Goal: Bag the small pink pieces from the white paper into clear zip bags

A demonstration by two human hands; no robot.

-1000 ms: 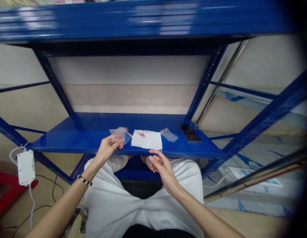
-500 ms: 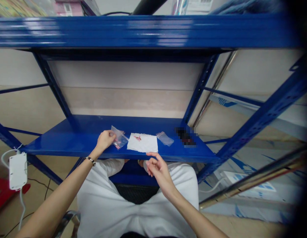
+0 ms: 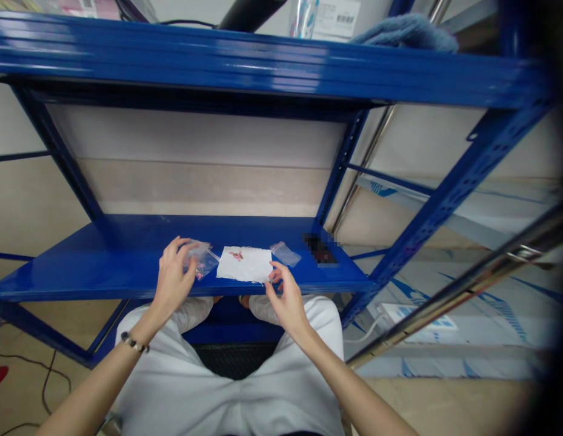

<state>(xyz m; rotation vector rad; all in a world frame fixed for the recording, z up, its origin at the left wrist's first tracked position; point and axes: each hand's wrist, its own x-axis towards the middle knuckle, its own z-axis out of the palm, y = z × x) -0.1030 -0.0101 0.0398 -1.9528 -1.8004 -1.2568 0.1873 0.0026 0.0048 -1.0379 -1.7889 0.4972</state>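
Observation:
My left hand (image 3: 174, 272) is at the left end of the items on the blue shelf, thumb and fingers apart around the left edge of a clear plastic zip bag (image 3: 206, 257). Small pinkish-red pieces show inside that bag. To its right lies a white sheet of paper (image 3: 251, 266), with a little heap of reddish bits (image 3: 237, 255) near its upper left. My right hand (image 3: 288, 300) reaches the paper's lower right corner, its fingers bent but spread; whether they touch the sheet is hard to tell. Another clear zip bag (image 3: 286, 254) rests just beyond the paper.
The blue shelf (image 3: 126, 242) has a blurred-out dark object (image 3: 320, 249) at its right. A thick upper shelf beam (image 3: 172, 57) crosses overhead, with a blue cloth (image 3: 406, 33) on top. A metal pole (image 3: 445, 290) slants along the right side.
The view has shifted, so the shelf appears further left. My left hand has opened from its pinch on the zip bag. My right hand has moved up to the paper's corner.

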